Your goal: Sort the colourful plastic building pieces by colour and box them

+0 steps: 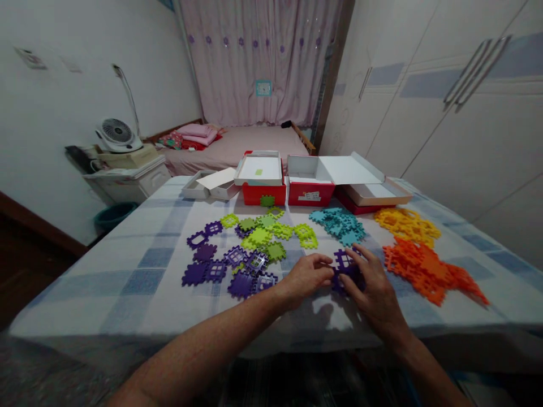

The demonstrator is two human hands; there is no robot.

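Purple tiles [345, 267] are at the table's front-centre, btwn both hands, low on the checked cloth [139, 282]; can't tell if lifted. L hand [305, 278] pinches their left side, thumb & fingers narrow, closed on the plastic. R hand [375, 291] grips from the right w/ fingers curled over, hiding part of them. Loose purple pile [224, 267] is to the left, w/ green pile [267, 234] behind it. Teal pile [339, 223] is just beyond the hands. Orange pile [428, 268] is right of R hand, yellow pile [405, 223] further back. Red boxes [263, 194] stand open at the far edge.
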